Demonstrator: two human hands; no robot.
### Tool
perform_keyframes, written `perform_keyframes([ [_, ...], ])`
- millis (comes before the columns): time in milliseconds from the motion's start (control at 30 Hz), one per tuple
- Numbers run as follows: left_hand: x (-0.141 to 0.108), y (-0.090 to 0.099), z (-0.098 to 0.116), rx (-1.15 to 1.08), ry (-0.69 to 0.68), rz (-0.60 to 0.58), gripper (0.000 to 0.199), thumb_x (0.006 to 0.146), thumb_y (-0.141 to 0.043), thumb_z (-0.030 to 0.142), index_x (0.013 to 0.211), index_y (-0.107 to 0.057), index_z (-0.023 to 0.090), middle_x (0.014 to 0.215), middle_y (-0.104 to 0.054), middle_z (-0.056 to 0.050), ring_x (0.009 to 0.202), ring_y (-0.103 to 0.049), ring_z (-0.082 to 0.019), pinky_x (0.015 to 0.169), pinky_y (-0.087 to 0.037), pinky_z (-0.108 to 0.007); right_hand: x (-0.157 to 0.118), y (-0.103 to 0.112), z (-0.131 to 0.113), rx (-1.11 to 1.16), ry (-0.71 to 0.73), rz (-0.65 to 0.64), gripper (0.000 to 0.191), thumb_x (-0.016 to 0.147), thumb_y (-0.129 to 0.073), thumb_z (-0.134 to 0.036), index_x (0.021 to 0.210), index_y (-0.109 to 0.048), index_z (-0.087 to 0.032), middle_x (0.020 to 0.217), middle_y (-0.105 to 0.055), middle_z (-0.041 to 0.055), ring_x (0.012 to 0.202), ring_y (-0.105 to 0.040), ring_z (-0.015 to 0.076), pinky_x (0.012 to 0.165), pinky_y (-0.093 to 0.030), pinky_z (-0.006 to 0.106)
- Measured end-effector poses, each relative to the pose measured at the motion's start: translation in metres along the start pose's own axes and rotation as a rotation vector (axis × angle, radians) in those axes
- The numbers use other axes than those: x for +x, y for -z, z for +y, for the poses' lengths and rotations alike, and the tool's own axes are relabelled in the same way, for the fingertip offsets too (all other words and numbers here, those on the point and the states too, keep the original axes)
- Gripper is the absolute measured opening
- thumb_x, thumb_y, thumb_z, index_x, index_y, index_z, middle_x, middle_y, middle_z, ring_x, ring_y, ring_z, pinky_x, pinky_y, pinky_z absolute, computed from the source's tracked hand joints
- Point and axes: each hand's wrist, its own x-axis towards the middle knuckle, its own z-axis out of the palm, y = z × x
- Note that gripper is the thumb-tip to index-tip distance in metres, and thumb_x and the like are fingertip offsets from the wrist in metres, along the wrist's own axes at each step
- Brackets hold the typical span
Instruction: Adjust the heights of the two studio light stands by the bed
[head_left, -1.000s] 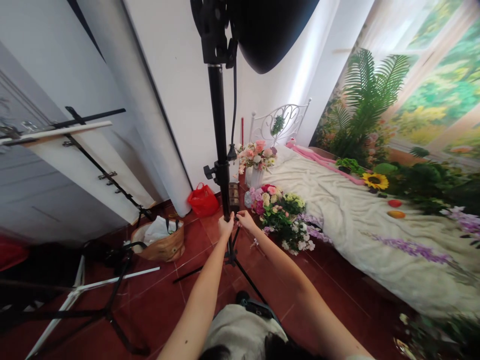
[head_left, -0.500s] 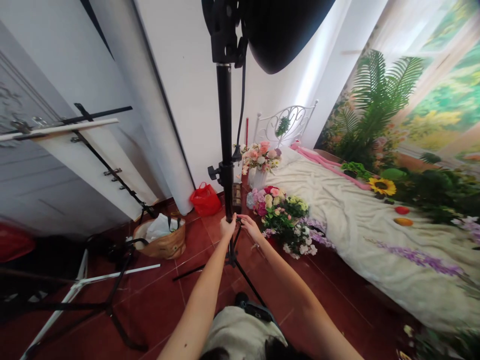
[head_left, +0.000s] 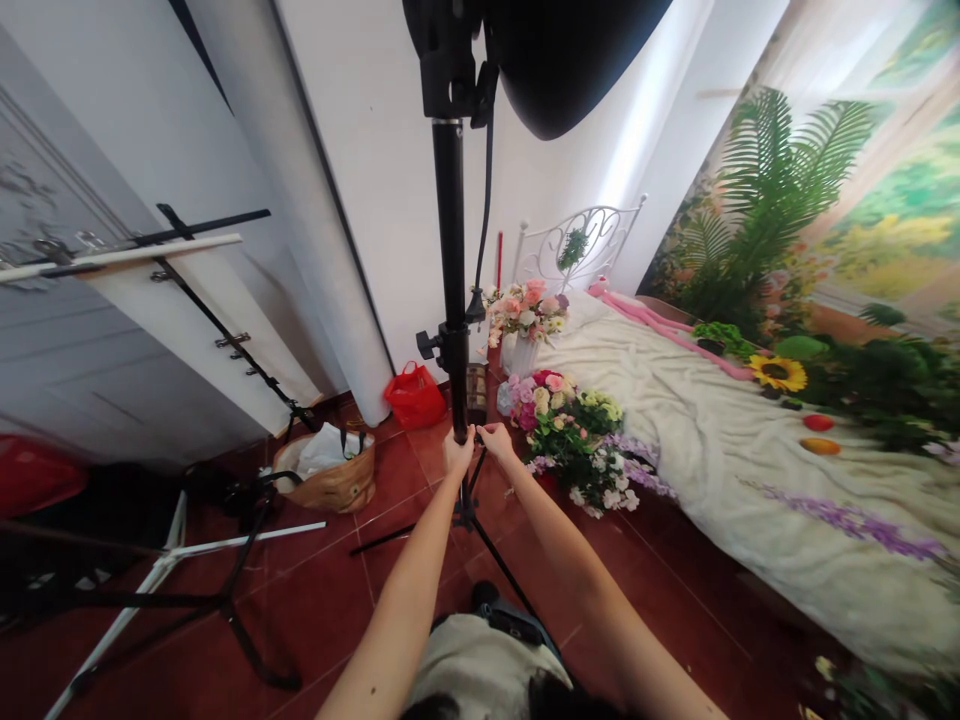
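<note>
A black light stand (head_left: 452,250) rises upright in front of me, with a big dark lamp shade (head_left: 570,60) at its top. Low on the pole, my left hand (head_left: 458,452) is wrapped around it. Just to the right, my right hand (head_left: 496,441) pinches a small dark knob (head_left: 480,437) at the side of the stand, mostly covered by the fingers. Higher up, another clamp knob (head_left: 427,345) sticks out to the left. From the lamp a black cable with a plug (head_left: 475,305) hangs beside the pole. The tripod legs (head_left: 501,566) spread over the red tiles.
On the left are a woven basket (head_left: 337,480), a red bag (head_left: 415,397), a white-and-black stand frame (head_left: 161,572) and a leaning board (head_left: 217,330). Artificial flowers (head_left: 559,410) stand close on the right, beside a bed with a cream blanket (head_left: 720,440).
The fingers of my right hand, looser before, have closed in a pinch beside the pole. My left hand keeps its grip. The view has shifted slightly.
</note>
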Motion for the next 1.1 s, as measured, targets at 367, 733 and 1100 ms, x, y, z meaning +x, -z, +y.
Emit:
perform_keyframes([
  [367,0.001,0.0,-0.003,0.022,0.013,0.007,0.037,0.066,-0.059,0.051,0.073,-0.064,0.015,0.064,-0.065,-0.006,0.06,-0.061,-0.016,0.057,-0.045,-0.025,-0.032,0.014,0.017,0.061,0.284,-0.121,0.029,0.08,-0.049,-0.04,0.1,-0.058,-0.022,0.074,-0.063,-0.0001,0.075,-0.061,0.0142,0.071,-0.047,0.025],
  [733,-0.003,0.002,0.003,-0.039,-0.006,-0.036,0.034,0.071,-0.058,0.047,0.082,-0.064,0.015,0.073,-0.067,-0.008,0.071,-0.063,-0.019,0.062,-0.047,-0.027,-0.039,0.004,0.036,0.21,0.369,-0.164,0.04,0.084,-0.042,-0.044,0.118,-0.05,-0.024,0.114,-0.057,0.0049,0.101,-0.055,0.0162,0.09,-0.043,0.031],
  [1100,0.002,-0.001,-0.008,0.001,-0.079,-0.046,0.037,0.073,-0.054,0.051,0.081,-0.06,0.015,0.073,-0.063,-0.005,0.066,-0.059,-0.015,0.06,-0.045,-0.024,-0.031,0.0,0.028,-0.068,0.324,0.054,0.039,0.083,-0.037,-0.053,0.079,-0.056,-0.019,0.072,-0.06,0.0006,0.071,-0.054,0.0145,0.074,-0.041,0.025],
])
